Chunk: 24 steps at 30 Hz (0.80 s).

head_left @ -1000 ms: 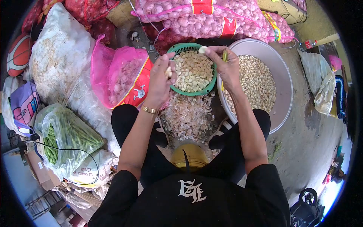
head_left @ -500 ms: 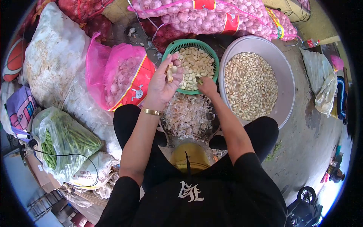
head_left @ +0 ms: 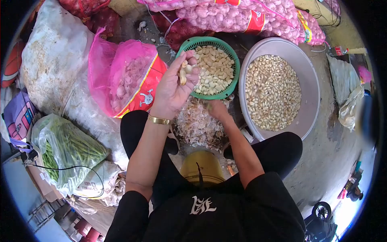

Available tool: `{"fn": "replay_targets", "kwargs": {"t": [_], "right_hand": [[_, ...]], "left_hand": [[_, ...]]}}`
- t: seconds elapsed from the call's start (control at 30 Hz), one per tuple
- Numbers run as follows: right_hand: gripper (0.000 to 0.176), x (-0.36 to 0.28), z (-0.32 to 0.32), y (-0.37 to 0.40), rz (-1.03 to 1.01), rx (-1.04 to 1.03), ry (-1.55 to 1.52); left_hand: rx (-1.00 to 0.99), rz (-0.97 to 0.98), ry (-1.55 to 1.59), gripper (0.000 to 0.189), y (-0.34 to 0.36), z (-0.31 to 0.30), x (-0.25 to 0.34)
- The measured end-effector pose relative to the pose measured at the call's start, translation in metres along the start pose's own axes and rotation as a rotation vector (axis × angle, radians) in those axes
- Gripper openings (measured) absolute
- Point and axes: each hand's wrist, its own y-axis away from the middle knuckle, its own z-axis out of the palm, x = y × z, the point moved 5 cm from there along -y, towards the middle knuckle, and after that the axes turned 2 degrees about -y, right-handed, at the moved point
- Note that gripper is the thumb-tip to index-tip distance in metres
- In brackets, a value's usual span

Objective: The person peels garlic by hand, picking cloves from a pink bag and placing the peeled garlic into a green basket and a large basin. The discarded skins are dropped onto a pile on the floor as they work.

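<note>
My left hand (head_left: 175, 86), palm up, is curled around several garlic cloves (head_left: 184, 73) at the left side of a green basket (head_left: 236, 60) of peeled cloves. My right hand (head_left: 218, 110) is closed just below the basket's rim, over a heap of garlic skins (head_left: 196, 127). Something small shows at its fingertips, too blurred to make out. Right of the basket stands a large grey-white basin (head_left: 309, 92) holding many unpeeled cloves in water.
A pink mesh bag (head_left: 131, 76) lies to the left, near white sacks (head_left: 54, 52) and a clear bag of green beans (head_left: 68, 149). Full garlic sacks (head_left: 225, 18) lie behind. A yellow bucket (head_left: 201, 165) stands between my legs.
My right hand has moved down from inside the basket's lower edge to above the skins. My left hand stays in nearly the same place, still holding cloves. The view has shifted slightly.
</note>
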Motion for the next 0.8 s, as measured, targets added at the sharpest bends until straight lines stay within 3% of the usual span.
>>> {"fn": "replay_targets", "kwargs": {"t": [0.07, 0.1, 0.2, 0.27, 0.47, 0.7, 0.77, 0.8], "right_hand": [[0.026, 0.008, 0.032, 0.012, -0.105, -0.227, 0.227], [0.026, 0.005, 0.029, 0.008, -0.103, -0.226, 0.228], [0.024, -0.027, 0.012, -0.008, -0.144, -0.055, 0.047], [0.027, -0.040, -0.001, -0.032, -0.065, 0.086, -0.061], [0.028, -0.040, 0.046, -0.080, -0.309, 0.012, 0.191], [0.026, -0.027, 0.017, 0.000, -0.225, 0.308, -0.135], [0.029, -0.009, 0.034, 0.027, 0.038, -0.068, 0.003], [0.029, -0.007, 0.031, 0.031, 0.040, -0.065, 0.006]], "left_hand": [[0.000, 0.014, -0.040, 0.025, 0.001, 0.002, 0.002], [0.004, 0.030, -0.077, 0.025, 0.001, 0.003, 0.002], [0.011, 0.018, -0.077, 0.026, 0.004, 0.005, 0.000], [0.013, 0.019, -0.079, 0.026, 0.003, 0.005, 0.000], [-0.003, 0.024, -0.071, 0.025, 0.008, 0.009, 0.006], [-0.005, -0.016, -0.052, 0.026, 0.004, 0.009, -0.006], [-0.020, -0.027, -0.034, 0.026, 0.001, 0.010, -0.011], [-0.035, -0.037, -0.018, 0.026, -0.001, 0.012, -0.014]]}}
